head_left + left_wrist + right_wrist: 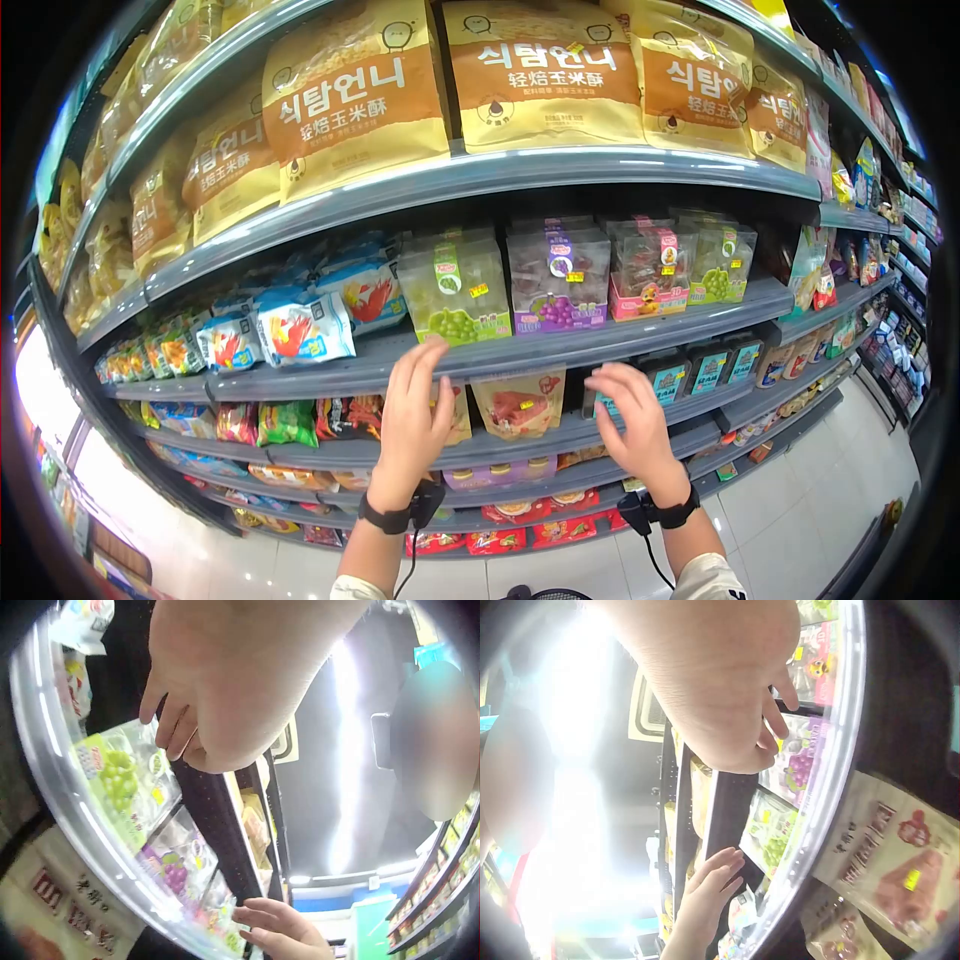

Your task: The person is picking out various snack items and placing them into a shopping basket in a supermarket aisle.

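Observation:
My left hand (413,415) is raised before the shelf edge, fingers loosely extended, with nothing in it. Its fingertips overlap the lower edge of a clear pack with green grapes (453,285). To the right, my right hand (636,425) is also empty, its fingers loosely bent, in front of black packs with teal labels (670,378). Between the hands, one shelf down, stands a beige pouch (518,405) with a reddish food picture. Above it are a purple grape pack (560,285) and a pink pack (650,270). In the left wrist view, the left hand (225,682) hangs near the grape packs.
Large yellow-brown snack bags (545,80) fill the upper shelf. Blue-and-white bags (305,325) stand left of the grape packs. A grey shelf edge (600,350) runs across before them. Lower shelves carry several colourful packets, with pale floor tiles (810,490) at the right.

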